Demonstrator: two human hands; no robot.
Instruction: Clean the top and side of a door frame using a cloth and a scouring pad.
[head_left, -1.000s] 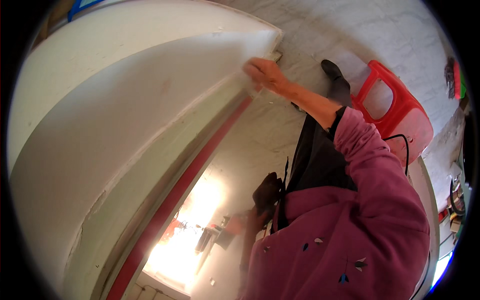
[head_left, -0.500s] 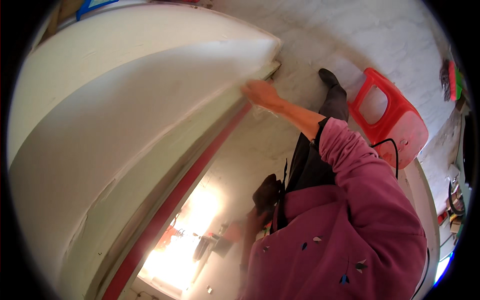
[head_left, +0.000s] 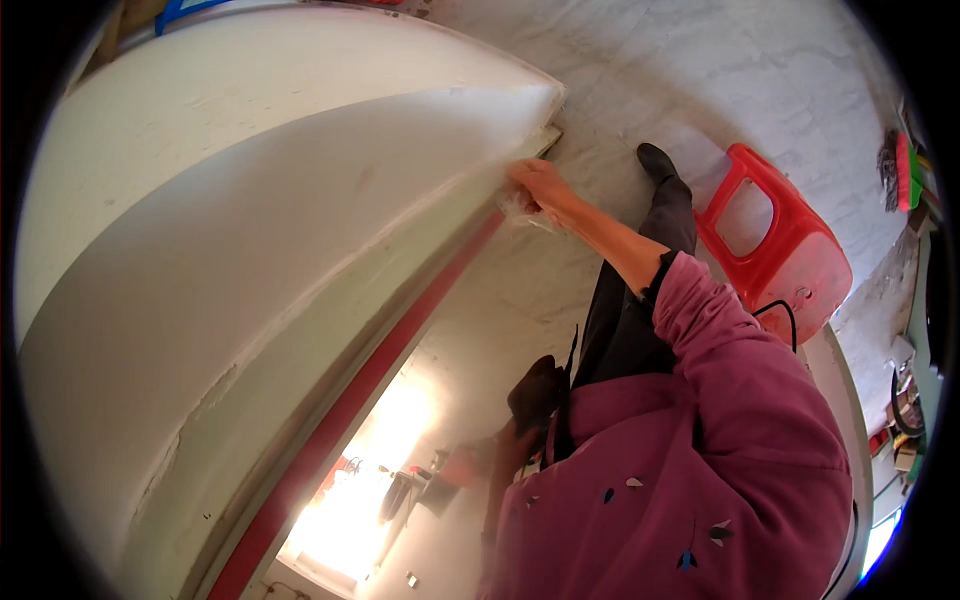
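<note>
My right hand (head_left: 540,187) is closed on a bunched piece of clear plastic film (head_left: 524,207). It is at the far end of a dark red strip (head_left: 370,360), close to a pale green edge band (head_left: 300,325). Beyond these spreads a large white panel (head_left: 220,230), its surface marked by dents and its inner seam rough and cracked. A dark, shadowed shape (head_left: 535,392) sits left of my torso, where my left arm comes down. Whether it is my left hand alone or holds something is too dark to tell.
A red plastic stool (head_left: 770,225) lies tipped over on the grey marbled floor (head_left: 590,75) to the right, a black cable (head_left: 785,312) beside it. My dark-shod foot (head_left: 655,160) is left of the stool. Bright light glares at lower left (head_left: 350,520).
My right hand has shifted a little to the right, and more of the crumpled clear film shows beneath it. The dark shape by my torso looks much the same.
</note>
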